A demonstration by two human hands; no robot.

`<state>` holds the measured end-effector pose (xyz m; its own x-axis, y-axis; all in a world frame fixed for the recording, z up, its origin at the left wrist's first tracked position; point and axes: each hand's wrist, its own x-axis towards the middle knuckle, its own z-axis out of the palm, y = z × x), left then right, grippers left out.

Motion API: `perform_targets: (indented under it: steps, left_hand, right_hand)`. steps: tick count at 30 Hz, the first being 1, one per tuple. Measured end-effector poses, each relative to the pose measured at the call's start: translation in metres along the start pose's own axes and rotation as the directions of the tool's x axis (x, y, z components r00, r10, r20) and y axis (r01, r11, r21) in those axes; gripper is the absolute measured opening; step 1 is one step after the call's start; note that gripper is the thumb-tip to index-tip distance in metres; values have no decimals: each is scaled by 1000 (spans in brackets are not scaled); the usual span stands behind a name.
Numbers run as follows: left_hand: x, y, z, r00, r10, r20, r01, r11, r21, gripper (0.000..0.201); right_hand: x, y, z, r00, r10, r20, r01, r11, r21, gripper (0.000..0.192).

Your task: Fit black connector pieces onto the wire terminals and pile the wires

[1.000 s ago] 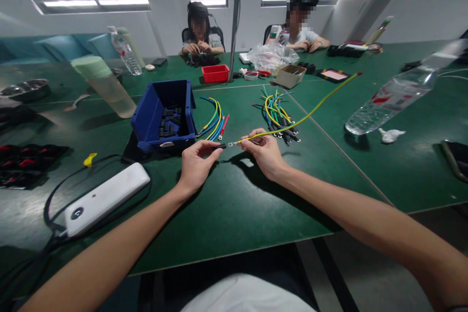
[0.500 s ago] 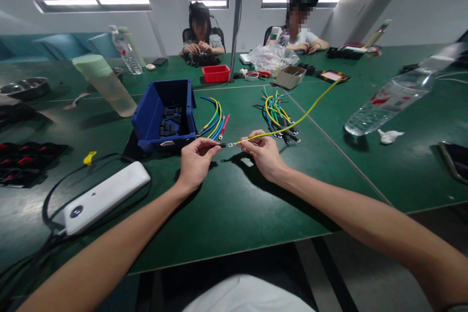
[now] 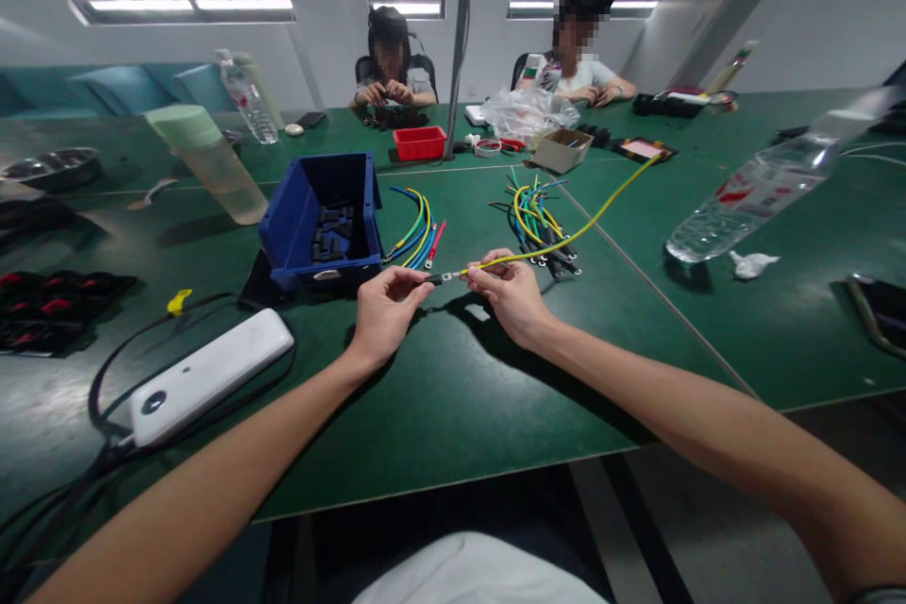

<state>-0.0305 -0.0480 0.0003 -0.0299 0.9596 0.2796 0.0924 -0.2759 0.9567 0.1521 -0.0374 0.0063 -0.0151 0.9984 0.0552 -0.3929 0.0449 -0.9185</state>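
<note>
While the left hand [image 3: 386, 310] pinches a small black sleeve [image 3: 417, 278] between thumb and fingertips, the right hand [image 3: 511, 294] pinches the yellow-green wire [image 3: 566, 236] just behind its metal ring terminal [image 3: 445, 278]. Sleeve and terminal meet end to end in the air, a little above the green table [image 3: 453, 396], between the two hands. From the right hand the wire rises and trails away to the right across the table, its far end lifted clear of the surface.

The wire appears light and limp over its length, stiff only at the crimped terminal; a hold close behind the terminal, as shown, likely gives the best control of the tip. The sleeve looks small, smooth and easily dropped.

A blue bin [image 3: 322, 222] holding more black sleeves stands just beyond the left hand. Beside it lies a small bunch of coloured wires [image 3: 414, 241]; a second bundle of wires [image 3: 538, 226] lies beyond the right hand. A white power bank [image 3: 212, 376] with black cables rests to the left, a plastic water bottle [image 3: 764, 189] well to the right. The table's near edge runs below the forearms, with bare surface beneath the hands.
</note>
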Motion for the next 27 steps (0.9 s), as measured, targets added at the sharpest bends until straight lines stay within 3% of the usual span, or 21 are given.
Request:
perform_targets:
  steps: [27]
  left_hand:
    - [-4, 2, 6, 999, -41, -1, 40, 993, -107, 19]
  right_hand:
    - [-2, 5, 0, 999, 2, 32, 0, 998, -59, 32]
